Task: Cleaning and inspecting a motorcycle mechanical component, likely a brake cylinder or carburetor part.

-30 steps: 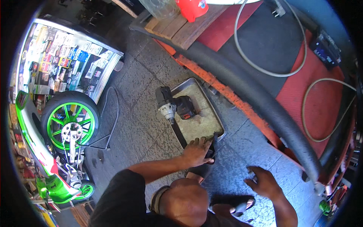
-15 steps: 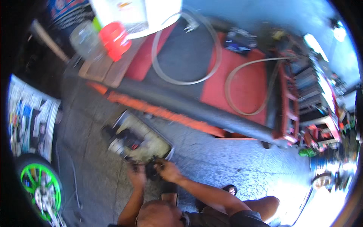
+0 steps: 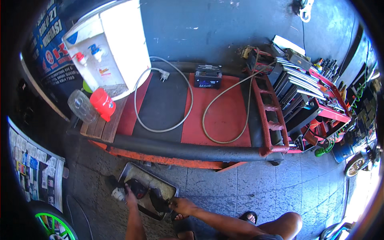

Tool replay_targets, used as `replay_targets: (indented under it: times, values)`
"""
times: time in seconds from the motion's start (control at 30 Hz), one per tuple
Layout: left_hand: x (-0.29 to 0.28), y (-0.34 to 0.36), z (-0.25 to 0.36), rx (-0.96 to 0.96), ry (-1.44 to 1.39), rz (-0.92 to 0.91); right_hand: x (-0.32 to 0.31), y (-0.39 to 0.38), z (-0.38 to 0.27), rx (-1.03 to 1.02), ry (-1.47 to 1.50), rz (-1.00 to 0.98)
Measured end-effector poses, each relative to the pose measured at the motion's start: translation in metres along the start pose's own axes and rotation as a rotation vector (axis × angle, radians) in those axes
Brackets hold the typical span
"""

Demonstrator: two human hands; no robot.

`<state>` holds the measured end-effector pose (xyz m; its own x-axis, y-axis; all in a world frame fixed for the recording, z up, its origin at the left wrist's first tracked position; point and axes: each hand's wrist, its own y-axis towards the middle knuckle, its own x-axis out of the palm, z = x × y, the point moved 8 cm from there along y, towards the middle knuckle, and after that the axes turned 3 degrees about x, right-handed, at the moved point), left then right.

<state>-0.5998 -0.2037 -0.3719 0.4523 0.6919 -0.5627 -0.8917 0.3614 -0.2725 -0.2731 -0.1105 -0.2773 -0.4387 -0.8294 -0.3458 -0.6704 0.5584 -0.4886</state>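
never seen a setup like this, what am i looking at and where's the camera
There is no machine here: these are a person's bare hands, seen by a wide fisheye camera worn on the head, which bends straight edges. The left hand appears to grip a black-and-silver power wrench at a shallow rectangular metal tray. The right hand is at a dark item too unclear to name. Beyond, a red-and-black bench bears a looped grey cable and a boxy black battery.

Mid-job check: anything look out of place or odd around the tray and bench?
Two oddities. The cordless impact wrench at the left hand has its silver nose outside the rim of the metal tray. On the red-and-black bench, a plug on a grey cord lies loose, connected to nothing. No clear damage shows.
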Motion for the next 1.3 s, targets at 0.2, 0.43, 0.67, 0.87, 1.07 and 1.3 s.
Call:
replay_targets:
  times: [0.2, 0.43, 0.67, 0.87, 1.07, 1.3]
  values:
    - [-0.082, -0.064, 0.103, 0.313, -0.330, 0.167, -0.203, -0.111, -0.153, -0.571, -0.045, 0.530]
    - [-0.114, -0.145, 0.280, 0.542, -0.949, -0.115, -0.344, -0.097, -0.132, 0.031, -0.769, 0.763]
    - [-0.019, -0.214, 0.493, 0.844, -0.991, -0.475, -0.339, -0.107, -0.112, -0.126, -0.596, 0.715]
    - [0.115, -0.262, 0.630, 1.202, -0.615, -0.482, -0.335, -0.186, -0.114, -0.738, -0.332, 1.266]
    - [0.237, -0.304, 0.677, 1.223, -0.593, -0.583, -0.351, -0.187, -0.079, -0.821, 0.143, 1.342]
    - [0.328, -0.313, 0.679, 1.142, -0.402, -0.578, -0.339, -0.188, -0.093, -0.978, -0.021, 1.176]
